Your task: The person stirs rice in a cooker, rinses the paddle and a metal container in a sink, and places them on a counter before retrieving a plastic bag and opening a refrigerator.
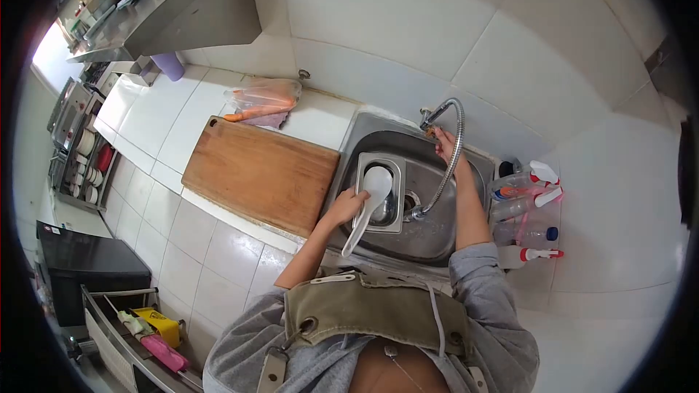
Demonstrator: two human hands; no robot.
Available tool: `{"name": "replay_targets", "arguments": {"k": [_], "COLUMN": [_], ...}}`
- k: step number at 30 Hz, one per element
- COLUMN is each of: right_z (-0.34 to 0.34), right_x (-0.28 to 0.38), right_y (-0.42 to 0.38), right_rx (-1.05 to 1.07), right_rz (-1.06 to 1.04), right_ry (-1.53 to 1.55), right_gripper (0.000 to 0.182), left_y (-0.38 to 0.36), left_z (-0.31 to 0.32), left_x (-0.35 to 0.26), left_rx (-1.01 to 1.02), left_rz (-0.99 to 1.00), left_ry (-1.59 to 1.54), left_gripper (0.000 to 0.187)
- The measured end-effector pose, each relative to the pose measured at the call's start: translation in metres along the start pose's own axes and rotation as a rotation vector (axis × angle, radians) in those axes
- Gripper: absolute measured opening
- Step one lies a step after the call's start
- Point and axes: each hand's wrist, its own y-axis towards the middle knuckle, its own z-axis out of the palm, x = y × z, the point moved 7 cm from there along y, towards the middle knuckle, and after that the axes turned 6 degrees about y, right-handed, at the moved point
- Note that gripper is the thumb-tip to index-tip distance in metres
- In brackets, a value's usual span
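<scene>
In the sink (477, 175) a rectangular metal food pan (390, 227) rests to the left of the drain. A white serving spoon (376, 183) slants across it, bowl up and handle toward me. My left hand (344, 208) is closed at the pan's left rim, fingertips against the spoon's neck; the exact grip is partly hidden. Up by the wall, my right hand (444, 145) closes around the brownish tap handle (431, 132). From that tap a flexible metal spout (459, 131) curves over my right forearm down into the sink, its nozzle (416, 212) beside the pan.
Left of the sink lies a wooden cutting board (255, 175), with a plastic bag of carrots (266, 98) behind it. Several spray and plastic bottles (520, 207) line the right side. A steel shelf (196, 22) juts out at upper left, above a purple cup (169, 65).
</scene>
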Motion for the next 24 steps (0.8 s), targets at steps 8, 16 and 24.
{"name": "replay_targets", "arguments": {"k": [8, 16, 24], "right_z": [0.001, 0.002, -0.001], "right_x": [0.003, 0.004, -0.001], "right_y": [-0.004, -0.006, -0.003], "right_rx": [0.048, 0.049, 0.025], "right_rz": [0.007, 0.027, 0.039], "right_ry": [0.057, 0.076, 0.071], "right_gripper": [0.043, 0.028, 0.027], "left_y": [0.001, 0.007, 0.021], "left_z": [0.010, 0.041, 0.050], "left_x": [0.009, 0.032, 0.047], "left_rx": [0.096, 0.120, 0.193], "left_rz": [-0.120, -0.123, -0.109], "left_ry": [0.071, 0.092, 0.184], "left_gripper": [0.059, 0.064, 0.058]}}
